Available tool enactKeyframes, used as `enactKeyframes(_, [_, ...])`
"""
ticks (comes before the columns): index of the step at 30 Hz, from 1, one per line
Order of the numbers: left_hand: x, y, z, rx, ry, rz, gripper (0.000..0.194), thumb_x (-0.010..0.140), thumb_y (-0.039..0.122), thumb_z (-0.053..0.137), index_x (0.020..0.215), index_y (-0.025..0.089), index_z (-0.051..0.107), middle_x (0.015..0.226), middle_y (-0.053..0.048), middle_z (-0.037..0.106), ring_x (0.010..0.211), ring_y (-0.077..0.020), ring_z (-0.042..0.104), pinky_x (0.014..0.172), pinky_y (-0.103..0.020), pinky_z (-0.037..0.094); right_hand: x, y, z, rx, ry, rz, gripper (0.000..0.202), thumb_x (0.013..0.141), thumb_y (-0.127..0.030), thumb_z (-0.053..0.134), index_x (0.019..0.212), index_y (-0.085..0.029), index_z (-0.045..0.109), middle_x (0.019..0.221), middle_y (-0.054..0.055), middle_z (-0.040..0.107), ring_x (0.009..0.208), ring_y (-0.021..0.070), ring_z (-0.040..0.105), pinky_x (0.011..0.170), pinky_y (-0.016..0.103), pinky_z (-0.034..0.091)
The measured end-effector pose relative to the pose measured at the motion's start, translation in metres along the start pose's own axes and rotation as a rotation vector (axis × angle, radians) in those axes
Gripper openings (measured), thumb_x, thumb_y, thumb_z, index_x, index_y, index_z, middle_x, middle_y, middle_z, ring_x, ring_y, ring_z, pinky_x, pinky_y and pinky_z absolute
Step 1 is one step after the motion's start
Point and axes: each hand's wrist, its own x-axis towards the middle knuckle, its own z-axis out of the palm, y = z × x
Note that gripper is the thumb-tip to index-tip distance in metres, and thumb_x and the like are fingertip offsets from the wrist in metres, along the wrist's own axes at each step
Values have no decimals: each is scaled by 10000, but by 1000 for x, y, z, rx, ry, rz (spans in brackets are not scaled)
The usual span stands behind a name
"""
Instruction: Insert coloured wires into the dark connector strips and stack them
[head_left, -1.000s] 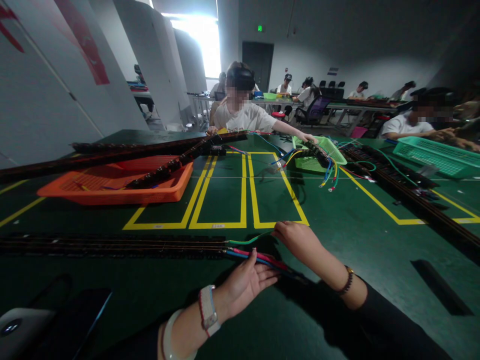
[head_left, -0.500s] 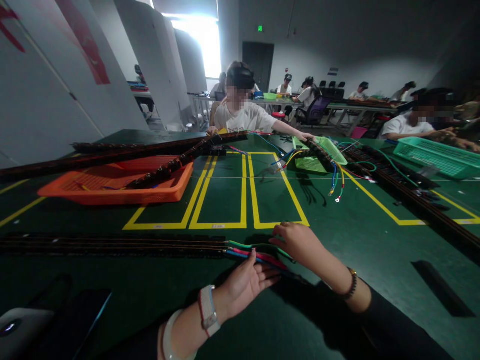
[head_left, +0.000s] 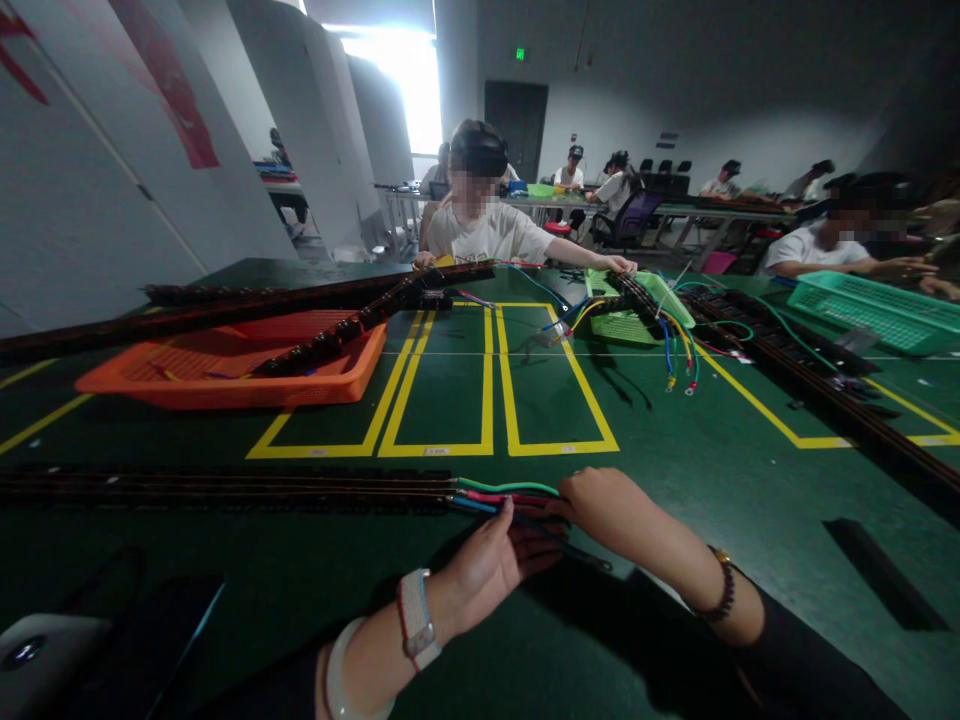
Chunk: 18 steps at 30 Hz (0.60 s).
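Note:
A long black strip, perhaps a cable chain (head_left: 300, 490), lies across the near left of the table. Green, red and blue wires (head_left: 487, 497) come out of its right end. Beneath those wires, my left hand (head_left: 491, 560) is turned palm up, its thumb over them and its fingers under them. My right hand (head_left: 600, 498) comes from the right with fingers curled down round the same bundle, close to my left fingertips. Its grip is partly hidden by the back of the hand. A dark wire end (head_left: 596, 562) sticks out below the right hand.
An orange basket (head_left: 225, 395) stands at back left under black chains. Across the table a person (head_left: 487, 225) touches a wired chain on a light-green basket (head_left: 622, 328). A teal basket (head_left: 885, 315) stands far right. A dark flat strip (head_left: 885, 575) lies near right.
My right hand has come down onto the wires and its fingers have closed round them. My left hand has hardly moved. The person opposite has shifted the far chain's wires slightly right.

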Motion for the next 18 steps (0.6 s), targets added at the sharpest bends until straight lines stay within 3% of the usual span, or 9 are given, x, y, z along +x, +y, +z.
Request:
enactKeyframes(7, [2,-3,-3,45,77,27,379,877,473,483,842,118,608,822,-93,656,828,-198,630,834,-374,456,16,6,3,-61,140,121,298,899,-365,538,824,-131,708,776,148,693,714,260,671,586,299,462])
enactKeyframes(13, [-1,1,2,71,62,18,392,886,478,458,850,118,608,858,-105,654,869,-212,627,833,-374,456,23,15,14,-33,75,64,305,893,-392,549,797,-148,704,740,107,693,689,232,665,567,272,434])
enactKeyframes(18, [0,0,1,52,65,1,363,893,455,463,872,123,609,874,-98,659,863,-198,625,845,-362,450,12,10,4,36,166,6,269,888,-377,562,791,-155,678,727,81,676,652,178,638,554,247,393])
